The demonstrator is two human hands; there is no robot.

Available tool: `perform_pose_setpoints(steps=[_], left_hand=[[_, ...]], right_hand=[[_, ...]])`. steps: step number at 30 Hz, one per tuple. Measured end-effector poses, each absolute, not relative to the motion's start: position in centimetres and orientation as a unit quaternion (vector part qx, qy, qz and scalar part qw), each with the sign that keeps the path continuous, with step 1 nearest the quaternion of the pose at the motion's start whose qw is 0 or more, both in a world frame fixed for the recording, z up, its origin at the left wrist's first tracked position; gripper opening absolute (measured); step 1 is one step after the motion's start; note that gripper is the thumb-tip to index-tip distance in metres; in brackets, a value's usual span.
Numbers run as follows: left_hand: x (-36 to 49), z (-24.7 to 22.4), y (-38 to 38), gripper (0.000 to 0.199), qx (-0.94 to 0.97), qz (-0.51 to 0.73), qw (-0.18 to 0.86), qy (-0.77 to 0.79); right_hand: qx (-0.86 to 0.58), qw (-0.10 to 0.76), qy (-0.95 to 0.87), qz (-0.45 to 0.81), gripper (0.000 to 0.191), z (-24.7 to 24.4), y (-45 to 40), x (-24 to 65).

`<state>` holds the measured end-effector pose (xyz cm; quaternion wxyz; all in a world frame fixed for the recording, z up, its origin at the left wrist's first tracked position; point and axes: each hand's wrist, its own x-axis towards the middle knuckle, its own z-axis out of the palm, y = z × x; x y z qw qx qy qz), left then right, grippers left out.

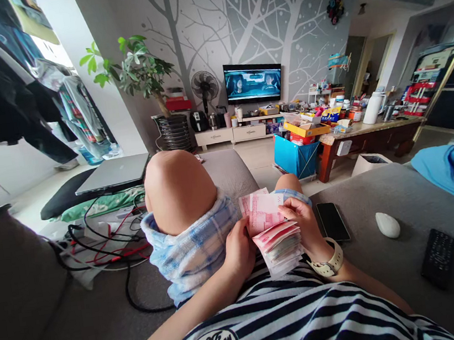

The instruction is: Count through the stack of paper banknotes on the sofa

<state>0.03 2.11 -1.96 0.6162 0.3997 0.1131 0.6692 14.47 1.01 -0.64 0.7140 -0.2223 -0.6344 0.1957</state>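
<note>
A wad of red banknotes (pixel 278 244) is spread in front of my striped shirt, its lower part folded over and fanned. Two or so notes (pixel 262 211) stand up flat above it. My left hand (pixel 240 246) is closed on the wad's left side, the thumb pressing at the upper notes. On the other side my right hand (pixel 303 221), with a cream watch (pixel 327 260) on its wrist, pinches the right edge of an upper note. The fingers behind the notes are hidden.
A black phone (pixel 333 221), a white stone-like object (pixel 387 225) and a remote control (pixel 438 258) lie on the grey sofa at right. Tangled cables (pixel 107 247) and a laptop (pixel 112 174) are at left. Beyond stands a cluttered table (pixel 376 129) beside a blue bin (pixel 295 156).
</note>
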Motion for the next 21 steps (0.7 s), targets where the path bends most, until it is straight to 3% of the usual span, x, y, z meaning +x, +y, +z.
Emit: perform_pose_setpoints(steps=[9,21], left_hand=[[0.15,-2.14,2.74,0.015,0.429,0.672,0.596,0.095],[0.02,-2.08,2.60,0.013,0.455,0.668,0.581,0.091]], right_hand=[[-0.172,0.705,-0.657,0.204,0.019,-1.06,1.46,14.75],[-0.135,0.696,-0.667,0.229,0.022,-0.99,0.81,14.48]])
